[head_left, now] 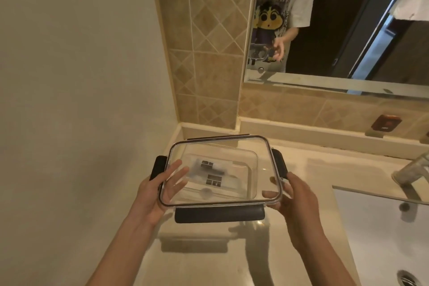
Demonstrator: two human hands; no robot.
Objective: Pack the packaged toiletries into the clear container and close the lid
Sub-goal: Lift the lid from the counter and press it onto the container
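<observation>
I hold a clear lid [264, 167] with a dark rim and black latch flaps level above the beige counter [209, 262]. My left hand [155, 195] grips its left edge, with the fingers spread under the clear panel. My right hand [294, 195] grips the front right corner. Through the lid I see the clear container [254, 176] standing on the counter below. Inside it lie packaged toiletries [213, 180] in pale wrappers with dark labels. The lid is apart from the container, and its shadow falls on the counter nearer to me.
A white sink [383, 227] with a drain [408, 278] lies at the right, with a metal faucet [415, 169] above it. A plain wall closes the left side. A mirror [336, 18] hangs over the tiled ledge, where a small brown item [385, 123] sits.
</observation>
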